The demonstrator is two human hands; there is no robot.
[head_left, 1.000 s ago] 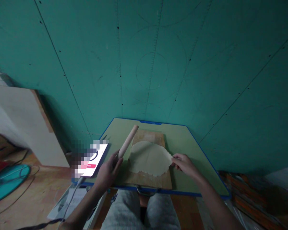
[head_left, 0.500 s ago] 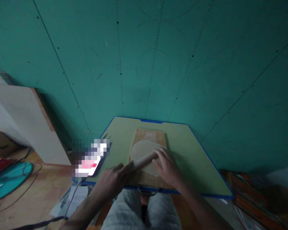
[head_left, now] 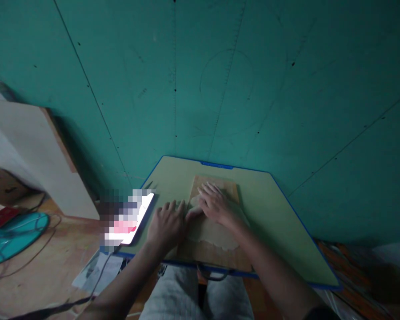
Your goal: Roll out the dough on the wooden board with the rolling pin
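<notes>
A thin sheet of pale dough lies on a wooden board, which rests on a green table with a blue rim. My left hand lies flat at the board's left edge with its fingers stretched forward. Just right of it, my right hand is spread flat over the far part of the dough. The two hands nearly touch. The wooden rolling pin is hidden beneath my palms.
A lit phone lies on the table's left side, with a cable running off the front edge. A teal wall stands right behind the table. On the floor at left are a teal fan and a white panel.
My left hand swung the rolling pin from beside the board down across the dough. Both hands then flattened over it and pushed forward, toward the far end of the board.
</notes>
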